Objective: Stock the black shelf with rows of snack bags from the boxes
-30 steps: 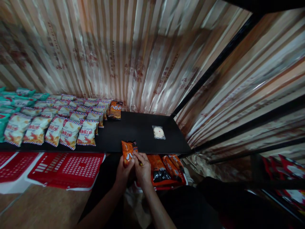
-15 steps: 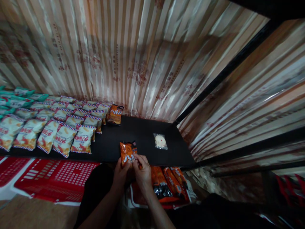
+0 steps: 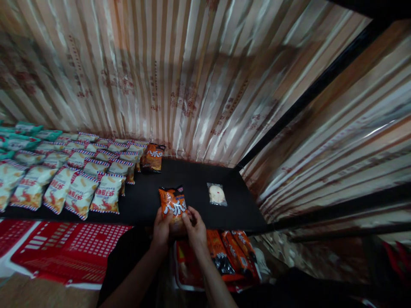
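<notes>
Between my two hands is an orange snack bag [image 3: 174,202] with white lettering and a dark top edge, held upright over the front of the black shelf [image 3: 189,175]. My left hand [image 3: 161,229] grips its lower left side, thumb on the front. On the lower right side my right hand [image 3: 195,229] is closed, thumb also on the front. A similar orange snack bag [image 3: 153,157] stands at the back of the shelf, beside rows of white snack bags [image 3: 105,192]. To the right, a small clear packet [image 3: 216,194] with a round pale item lies flat.
Below the shelf's front edge, a red basket [image 3: 183,265] holds several orange bags [image 3: 220,252]. Another red basket [image 3: 77,244] sits at lower left. Teal bags [image 3: 24,141] stand far left. A striped curtain [image 3: 180,77] hangs behind, and a black post [image 3: 305,98] slants at right.
The orange bag is now turned with more of its front showing, and my right hand has shifted from across its front to its right side. The view has tilted slightly.
</notes>
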`<state>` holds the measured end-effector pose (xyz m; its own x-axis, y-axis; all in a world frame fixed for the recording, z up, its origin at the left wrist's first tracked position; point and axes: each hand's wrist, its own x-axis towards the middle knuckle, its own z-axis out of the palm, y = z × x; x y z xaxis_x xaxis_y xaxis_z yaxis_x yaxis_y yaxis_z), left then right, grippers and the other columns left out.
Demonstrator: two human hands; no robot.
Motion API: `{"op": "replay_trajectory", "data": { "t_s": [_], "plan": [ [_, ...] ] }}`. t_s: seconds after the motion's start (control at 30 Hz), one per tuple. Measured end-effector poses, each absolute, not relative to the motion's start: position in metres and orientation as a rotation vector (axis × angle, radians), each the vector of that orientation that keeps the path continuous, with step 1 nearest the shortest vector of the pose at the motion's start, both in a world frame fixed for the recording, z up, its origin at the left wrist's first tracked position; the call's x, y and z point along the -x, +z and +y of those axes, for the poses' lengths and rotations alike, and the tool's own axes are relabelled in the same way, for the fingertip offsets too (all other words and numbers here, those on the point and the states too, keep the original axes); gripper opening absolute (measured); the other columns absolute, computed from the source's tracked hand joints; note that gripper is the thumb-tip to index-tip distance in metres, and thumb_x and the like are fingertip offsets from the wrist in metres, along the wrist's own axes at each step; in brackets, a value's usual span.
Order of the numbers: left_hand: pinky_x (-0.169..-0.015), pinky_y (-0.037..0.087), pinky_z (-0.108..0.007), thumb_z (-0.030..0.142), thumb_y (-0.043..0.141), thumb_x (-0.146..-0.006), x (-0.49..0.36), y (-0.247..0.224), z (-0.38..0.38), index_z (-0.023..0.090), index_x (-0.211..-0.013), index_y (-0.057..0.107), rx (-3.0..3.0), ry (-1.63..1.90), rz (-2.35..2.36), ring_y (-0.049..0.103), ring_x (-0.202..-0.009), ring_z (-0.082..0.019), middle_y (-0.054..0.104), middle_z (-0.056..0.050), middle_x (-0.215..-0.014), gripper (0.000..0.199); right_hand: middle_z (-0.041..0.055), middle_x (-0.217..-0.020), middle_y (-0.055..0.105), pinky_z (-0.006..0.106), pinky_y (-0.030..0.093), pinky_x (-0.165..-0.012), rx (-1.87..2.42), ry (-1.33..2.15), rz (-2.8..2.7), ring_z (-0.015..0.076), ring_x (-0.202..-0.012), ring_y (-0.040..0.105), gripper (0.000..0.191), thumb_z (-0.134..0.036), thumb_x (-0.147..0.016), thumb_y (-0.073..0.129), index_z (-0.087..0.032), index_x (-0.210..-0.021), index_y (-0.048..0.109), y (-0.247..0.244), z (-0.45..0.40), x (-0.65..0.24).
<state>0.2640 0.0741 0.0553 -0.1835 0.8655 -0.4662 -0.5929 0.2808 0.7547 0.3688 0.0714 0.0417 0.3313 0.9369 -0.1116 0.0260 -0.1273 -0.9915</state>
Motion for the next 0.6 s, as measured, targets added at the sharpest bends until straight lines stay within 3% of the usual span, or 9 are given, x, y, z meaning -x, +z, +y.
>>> {"op": "replay_trajectory", "data": {
  "t_s": [0.23, 0.4, 0.6],
  "plan": [
    [-0.063, 0.048, -0.026, 0.038, 0.068, -0.06, -0.257, 0.061, 0.1, 0.016, -0.1, 0.057, -0.412, 1.278, 1.165, 0.063, -0.066, -0.016, 0.067, -0.003, -0.079, 0.047, 0.0055, -0.088, 0.071, 0.034, 0.05, -0.078, 1.223, 1.56, -0.803, 0.0207, -0.079, 0.066, 0.048, -0.046, -0.059, 0.074, -0.018, -0.095, 0.063, 0.058, 0.085, -0.371],
    [-0.059, 0.047, -0.026, 0.037, 0.066, -0.059, -0.257, 0.061, 0.119, 0.014, -0.095, 0.056, -0.452, 1.242, 1.141, 0.062, -0.062, -0.017, 0.065, -0.003, -0.073, 0.044, 0.0043, -0.083, 0.071, 0.033, 0.051, -0.072, 1.197, 1.517, -0.742, 0.0199, -0.073, 0.067, 0.047, -0.042, -0.055, 0.078, -0.017, -0.092, 0.063, 0.052, 0.096, -0.37],
    [-0.063, 0.048, -0.027, 0.036, 0.058, -0.069, -0.257, 0.053, 0.136, 0.014, -0.095, 0.057, -0.603, 1.177, 1.344, 0.062, -0.068, -0.017, 0.066, -0.006, -0.079, 0.034, 0.0036, -0.077, 0.07, 0.03, 0.052, -0.06, 1.24, 1.387, -0.733, 0.0201, -0.068, 0.066, 0.047, -0.043, -0.054, 0.078, -0.018, -0.089, 0.061, 0.04, 0.105, -0.362]
  ]
}}
